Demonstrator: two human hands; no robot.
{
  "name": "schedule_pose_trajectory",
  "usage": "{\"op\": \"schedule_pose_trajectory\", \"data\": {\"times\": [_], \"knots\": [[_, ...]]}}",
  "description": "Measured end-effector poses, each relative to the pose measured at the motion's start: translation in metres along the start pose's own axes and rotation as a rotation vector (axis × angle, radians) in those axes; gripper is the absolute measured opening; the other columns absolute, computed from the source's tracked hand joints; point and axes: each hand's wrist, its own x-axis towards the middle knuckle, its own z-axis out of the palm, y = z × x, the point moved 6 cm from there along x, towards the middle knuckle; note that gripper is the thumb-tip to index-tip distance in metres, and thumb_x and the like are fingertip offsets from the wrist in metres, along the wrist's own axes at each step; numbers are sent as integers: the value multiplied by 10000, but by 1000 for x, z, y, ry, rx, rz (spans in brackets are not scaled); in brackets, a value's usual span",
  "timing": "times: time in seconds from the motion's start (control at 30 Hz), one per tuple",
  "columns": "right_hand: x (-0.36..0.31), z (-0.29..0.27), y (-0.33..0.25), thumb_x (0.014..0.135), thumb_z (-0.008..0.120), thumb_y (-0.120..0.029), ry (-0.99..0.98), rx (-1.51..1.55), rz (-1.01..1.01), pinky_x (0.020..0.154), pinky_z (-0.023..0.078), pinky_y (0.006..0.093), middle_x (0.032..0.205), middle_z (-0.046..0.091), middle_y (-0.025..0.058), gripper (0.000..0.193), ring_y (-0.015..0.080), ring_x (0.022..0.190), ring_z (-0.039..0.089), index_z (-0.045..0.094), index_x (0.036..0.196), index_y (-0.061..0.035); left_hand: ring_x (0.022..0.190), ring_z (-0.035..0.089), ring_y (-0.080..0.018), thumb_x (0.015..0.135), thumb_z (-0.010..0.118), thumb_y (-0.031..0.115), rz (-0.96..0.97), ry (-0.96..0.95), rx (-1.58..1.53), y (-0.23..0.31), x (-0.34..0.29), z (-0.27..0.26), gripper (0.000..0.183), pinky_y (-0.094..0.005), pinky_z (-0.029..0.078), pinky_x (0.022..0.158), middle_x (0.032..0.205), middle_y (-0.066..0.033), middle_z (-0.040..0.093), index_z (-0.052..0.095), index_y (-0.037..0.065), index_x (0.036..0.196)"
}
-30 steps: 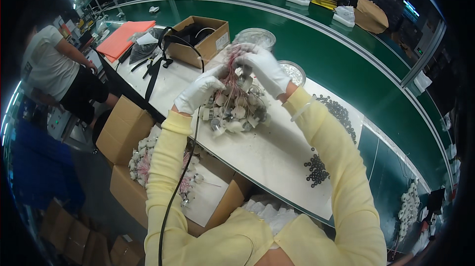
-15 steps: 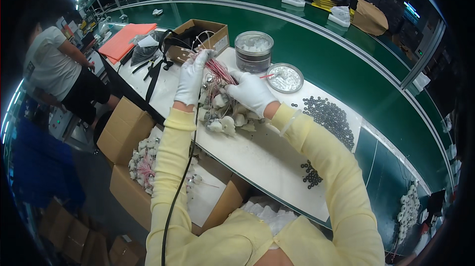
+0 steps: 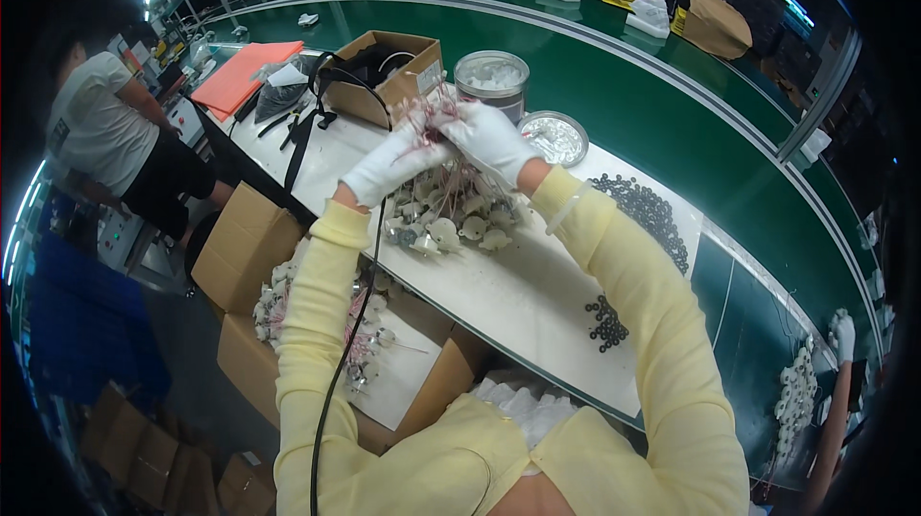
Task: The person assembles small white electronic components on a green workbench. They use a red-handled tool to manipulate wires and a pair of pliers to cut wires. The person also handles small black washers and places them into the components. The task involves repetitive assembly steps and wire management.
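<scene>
A carton is holding wired parts. The left hand is gripping pink wires over the table, white discs clustering below; the right hand's fingers are pinching them too. A tin is standing beyond, black rings lying rightward.

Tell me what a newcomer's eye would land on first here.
Probably the white-gloved left hand and right hand, mid-picture, holding pink wires above pale parts. After that, the bright orange sheets at upper left and the black rings scattered over the white tabletop's right side.
</scene>
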Motion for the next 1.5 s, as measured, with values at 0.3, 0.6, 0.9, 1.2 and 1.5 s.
{"op": "schedule_pose_trajectory", "data": {"times": [0.3,0.6,0.9,1.2,1.5], "knots": [[16,-18,-48,922,635,-159,-14,-89,-199,805,518,303,1028,699,132,432,173,845,652,580,1327,-18,1067,598,-94,1029,555,178,17,321,-76,27,8,-17,286,-255,480,952,1178,-17,655,612,43,1275],[-73,-57,-17,906,578,-170,22,-466,-49,793,546,367,1073,694,187,463,298,891,691,543,1356,-65,1133,612,-178,1042,443,103,295,282,415,9,-10,-22,276,-320,457,1034,1250,-89,635,614,-4,1229],[-129,-19,24,828,647,-226,-242,-907,-182,611,519,453,854,625,111,219,332,671,640,650,1025,-131,965,690,-269,1046,423,267,140,558,-496,11,24,-35,342,-392,540,913,937,-122,673,582,-8,1174],[-121,-10,25,806,647,-241,-407,-897,26,674,529,452,846,647,122,199,322,762,661,667,959,-116,619,432,-100,1028,505,217,130,571,-700,23,54,-63,230,-330,536,824,733,31,464,627,27,1073],[-141,-72,-41,778,683,-133,-172,-906,-212,590,517,378,794,664,62,217,267,646,662,668,994,-130,1179,572,-147,990,585,130,-161,254,94,20,-1,-27,448,-290,432,1043,1331,-78,579,493,8,1411]]}}
